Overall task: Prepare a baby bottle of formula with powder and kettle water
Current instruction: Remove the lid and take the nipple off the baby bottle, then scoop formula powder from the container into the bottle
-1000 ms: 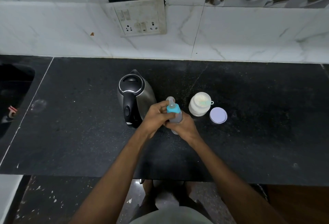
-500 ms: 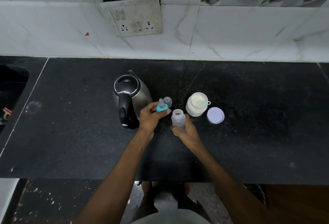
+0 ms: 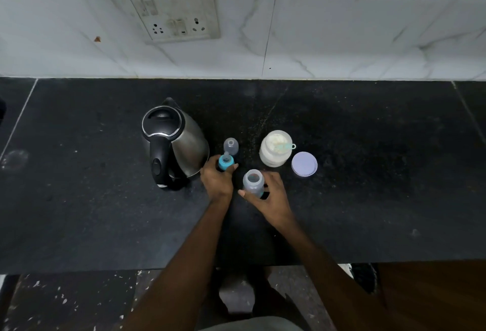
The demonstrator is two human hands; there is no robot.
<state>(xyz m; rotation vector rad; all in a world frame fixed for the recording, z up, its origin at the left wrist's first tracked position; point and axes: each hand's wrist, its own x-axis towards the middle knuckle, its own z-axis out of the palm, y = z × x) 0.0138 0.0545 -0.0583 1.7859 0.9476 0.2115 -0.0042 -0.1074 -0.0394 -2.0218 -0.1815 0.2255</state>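
Head view: right hand [image 3: 271, 196] hides bottle's [image 3: 253, 183] base.

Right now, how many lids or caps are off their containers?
3: the clear cap on the counter by the kettle, the teal nipple ring in the left hand, the lilac lid beside the jar.

Dim, soft (edges bowed, grainy).

The single head view looks steeply down from above, close over the counter [image 3: 368, 199], facing the tiled wall [image 3: 342, 36].
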